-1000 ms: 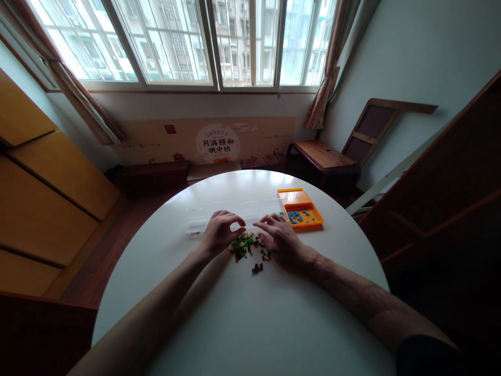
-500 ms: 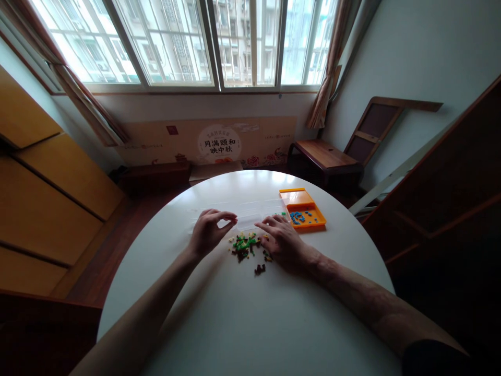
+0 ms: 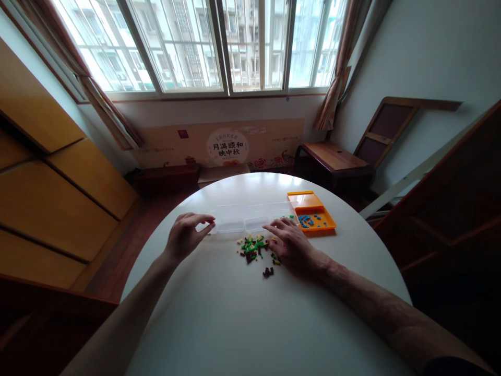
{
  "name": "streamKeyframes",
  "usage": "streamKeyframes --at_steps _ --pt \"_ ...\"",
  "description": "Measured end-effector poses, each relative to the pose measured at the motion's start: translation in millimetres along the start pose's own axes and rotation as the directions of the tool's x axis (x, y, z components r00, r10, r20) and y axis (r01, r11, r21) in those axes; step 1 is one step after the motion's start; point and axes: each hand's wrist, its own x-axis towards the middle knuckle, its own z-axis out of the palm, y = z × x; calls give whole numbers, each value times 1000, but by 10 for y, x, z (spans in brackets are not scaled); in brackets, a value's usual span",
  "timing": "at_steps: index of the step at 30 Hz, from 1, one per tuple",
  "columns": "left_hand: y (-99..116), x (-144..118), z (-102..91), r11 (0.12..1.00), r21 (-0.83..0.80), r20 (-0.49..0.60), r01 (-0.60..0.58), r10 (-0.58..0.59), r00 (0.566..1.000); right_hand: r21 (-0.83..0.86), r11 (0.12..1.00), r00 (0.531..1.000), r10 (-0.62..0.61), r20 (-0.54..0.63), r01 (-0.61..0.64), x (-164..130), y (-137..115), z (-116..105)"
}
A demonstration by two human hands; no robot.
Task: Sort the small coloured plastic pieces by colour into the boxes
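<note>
My left hand (image 3: 188,236) hovers at the left end of a clear plastic compartment box (image 3: 230,225). Its thumb and fingertips are pinched together; whatever sits between them is too small to make out. Lying low at the right side of a pile of small building bricks (image 3: 253,246), my right hand (image 3: 288,241) has its fingers apart and touches or nearly touches the pile's edge. The bricks are green, dark brown and yellowish. A few dark brown bricks (image 3: 268,272) lie apart, nearer to me. Some green pieces show in the box's right end, partly hidden behind my right hand.
An orange tray (image 3: 331,230) holding several small blue bricks stands right of the box, its lid folded back. All this rests on a round white table (image 3: 235,324). Beyond the table are a wooden chair (image 3: 332,155), a printed cardboard panel (image 3: 156,141) and a window.
My left hand has moved left, from above the box's middle to its left end, still pinched. My right hand stays beside the pile. The whole view has shifted slightly.
</note>
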Motion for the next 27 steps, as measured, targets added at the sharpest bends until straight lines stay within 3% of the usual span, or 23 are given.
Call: streamKeyframes --at_steps 6,18,27 --pt "-134 -111 -15 999 2 3 42 -42 999 3 1000 1000 4 -2 -4 -13 33 23" --pt "-157 -227 8 987 -78 42 141 -138 990 -9 1000 1000 16 9 -16 10 -8 -35" --pt "-104 -214 68 985 -136 24 110 -108 994 -11 1000 1000 19 -1 -19 4 9 -9"
